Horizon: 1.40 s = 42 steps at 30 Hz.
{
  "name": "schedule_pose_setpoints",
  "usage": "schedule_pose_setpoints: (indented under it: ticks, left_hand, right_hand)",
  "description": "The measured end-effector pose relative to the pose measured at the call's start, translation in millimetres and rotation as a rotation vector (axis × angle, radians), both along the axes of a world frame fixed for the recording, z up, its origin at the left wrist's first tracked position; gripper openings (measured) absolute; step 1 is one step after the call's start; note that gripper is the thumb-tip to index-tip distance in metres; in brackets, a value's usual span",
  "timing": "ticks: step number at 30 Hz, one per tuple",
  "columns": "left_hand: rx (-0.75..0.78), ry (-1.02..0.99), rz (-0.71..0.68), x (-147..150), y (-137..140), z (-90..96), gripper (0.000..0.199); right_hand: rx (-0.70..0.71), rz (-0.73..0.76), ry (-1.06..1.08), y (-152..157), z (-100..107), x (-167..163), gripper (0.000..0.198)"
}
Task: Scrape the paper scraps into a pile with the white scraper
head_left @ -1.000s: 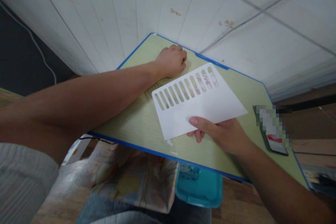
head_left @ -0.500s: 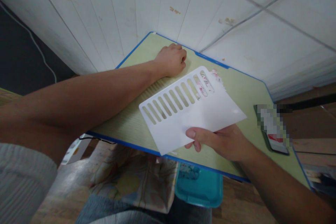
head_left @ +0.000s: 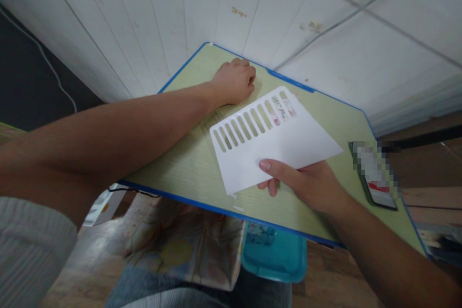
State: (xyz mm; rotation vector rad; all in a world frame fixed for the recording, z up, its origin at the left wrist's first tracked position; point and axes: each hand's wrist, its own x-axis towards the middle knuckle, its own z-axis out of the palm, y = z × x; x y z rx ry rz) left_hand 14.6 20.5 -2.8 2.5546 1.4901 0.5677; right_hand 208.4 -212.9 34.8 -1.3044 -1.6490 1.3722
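Note:
My right hand [head_left: 306,180] grips a thin, flat white plastic scraper [head_left: 249,163] by its near edge, thumb on top and fingers beneath. A row of slots runs along the scraper's far-left edge. Through the slots at its far end show scraps of pink-and-white printed paper [head_left: 276,120], lying under it on the tabletop [head_left: 325,110]. Beyond the scraper, my left hand [head_left: 234,81] rests on the table in a loose fist, with nothing visible in it.
The pale green table has a blue rim. At its right side lies a phone [head_left: 377,183], partly blurred. White panelled wall [head_left: 202,5] with a cable [head_left: 325,33] stands behind. Below the near edge are a patterned cloth [head_left: 187,250] and a turquoise plastic container [head_left: 276,260].
My right hand has moved the scraper slightly away from me and to the right, and it now covers more of the paper scraps. My left hand stays in place.

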Motion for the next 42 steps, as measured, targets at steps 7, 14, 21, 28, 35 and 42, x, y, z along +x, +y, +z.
schedule_pose_setpoints:
  ticks: [7, 14, 21, 28, 35, 42]
  left_hand:
    - [-0.004, -0.034, 0.005, -2.4, 1.4, -1.9, 0.053]
    - [-0.011, -0.062, -0.028, -4.8, 4.2, -4.1, 0.057]
    - [0.044, -0.022, -0.017, 0.1, 5.2, -4.5, 0.048]
    - [0.041, -0.009, -0.025, 0.1, 2.3, -2.0, 0.044]
    - [0.014, -0.035, -0.006, -0.4, 3.1, -3.2, 0.044]
    - [0.053, -0.071, -0.012, -3.7, 15.6, -13.1, 0.037]
  right_hand:
    - [-0.042, 0.038, 0.004, 11.9, 8.4, 23.6, 0.038]
    - [0.024, -0.050, 0.045, 11.7, 5.7, 22.9, 0.042]
    - [0.031, -0.093, 0.014, -2.8, -9.0, 2.0, 0.049]
    - [-0.006, -0.058, 0.029, -3.7, -0.1, 3.3, 0.041]
    - [0.082, -0.153, -0.059, -9.6, -15.7, 23.1, 0.041]
    - [0.129, -0.504, -0.149, -65.0, -24.7, 51.3, 0.045]
